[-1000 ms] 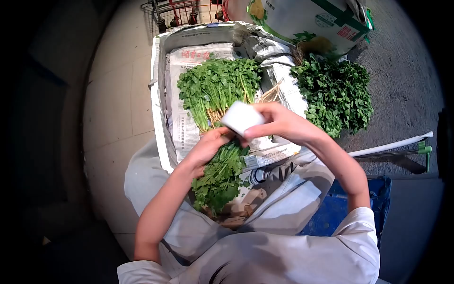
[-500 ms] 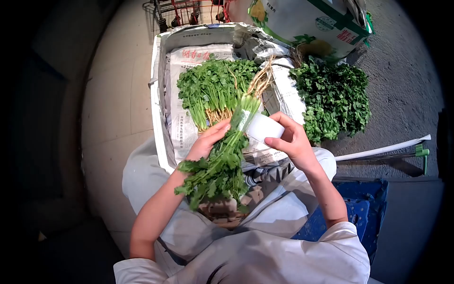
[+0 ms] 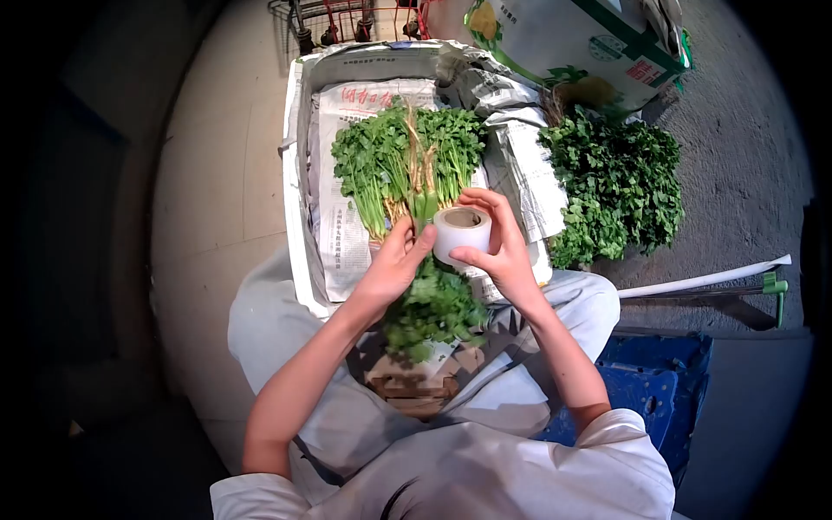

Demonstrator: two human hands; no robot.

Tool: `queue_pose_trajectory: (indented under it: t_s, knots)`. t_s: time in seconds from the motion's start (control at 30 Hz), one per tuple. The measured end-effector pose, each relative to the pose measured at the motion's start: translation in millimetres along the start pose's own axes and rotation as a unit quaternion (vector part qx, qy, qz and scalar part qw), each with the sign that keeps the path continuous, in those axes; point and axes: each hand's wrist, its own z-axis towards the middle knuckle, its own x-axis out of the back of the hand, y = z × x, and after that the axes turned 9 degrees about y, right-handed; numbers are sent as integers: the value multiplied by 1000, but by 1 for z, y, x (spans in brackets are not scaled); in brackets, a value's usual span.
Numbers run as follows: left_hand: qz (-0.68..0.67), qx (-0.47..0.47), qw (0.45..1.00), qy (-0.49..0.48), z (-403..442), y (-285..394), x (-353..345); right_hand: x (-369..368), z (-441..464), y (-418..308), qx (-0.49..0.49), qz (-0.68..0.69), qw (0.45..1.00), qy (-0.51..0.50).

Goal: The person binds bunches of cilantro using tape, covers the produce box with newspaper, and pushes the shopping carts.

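Observation:
My left hand (image 3: 400,263) is closed around the stems of a bunch of leafy greens (image 3: 433,312) that looks like coriander or celery. Its pale roots point up and away from me, and its leaves hang down toward my lap, slightly blurred. Beside the stems, my right hand (image 3: 503,256) grips a roll of white tape (image 3: 462,238) with a brown core, its open end tilted up. The roll sits right against the bunch. Just beyond my hands, more bunches of greens (image 3: 368,165) lie on newspaper (image 3: 334,243) in a white foam box (image 3: 293,191).
A pile of darker greens (image 3: 615,191) lies right of the box, before a printed white and green carton (image 3: 572,52). A white pole (image 3: 706,277) and a blue plastic crate (image 3: 637,390) are at my right. A red wire cart (image 3: 381,19) stands at the back.
The bunch has swung from a slant to nearly upright, roots pointing away. The tape roll has moved left and turned so its core shows. My left hand has shifted slightly right.

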Motion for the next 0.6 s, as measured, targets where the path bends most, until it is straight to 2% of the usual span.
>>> queue_pose_trajectory:
  t_s: [0.03,0.1,0.13,0.17,0.23,0.27,0.37,0.4,0.43,0.47,0.6]
  knots:
    - [-1,0,1000,3,2,-1,-1,-3,-1,1,0,0,1000,-3]
    - [-53,31,998,15,7,-6,1,-10,-3,-2,-151,81,985,33]
    - [-59,32,997,29,8,-9,2,-15,-4,0,-133,21,989,65]
    - [-58,30,997,30,13,-20,5,-18,-5,5,-131,22,989,65]
    - [44,-3,997,55,20,-31,8,-27,-4,1,-79,-37,982,169]
    - [45,-4,998,54,20,-37,9,-27,-7,-6,-145,27,973,176]
    - [32,39,999,11,13,-24,7,-19,-7,5,-154,-9,969,193]
    - [29,36,999,19,14,-22,8,-19,-4,12,-98,-42,973,204]
    - [26,32,999,27,14,-19,7,-17,-5,16,-96,-42,973,206]
    - [-41,42,996,66,9,-18,-1,-16,-7,18,-116,-47,976,176]
    - [-144,84,986,5,8,-21,1,-20,-12,14,-144,-98,979,106]
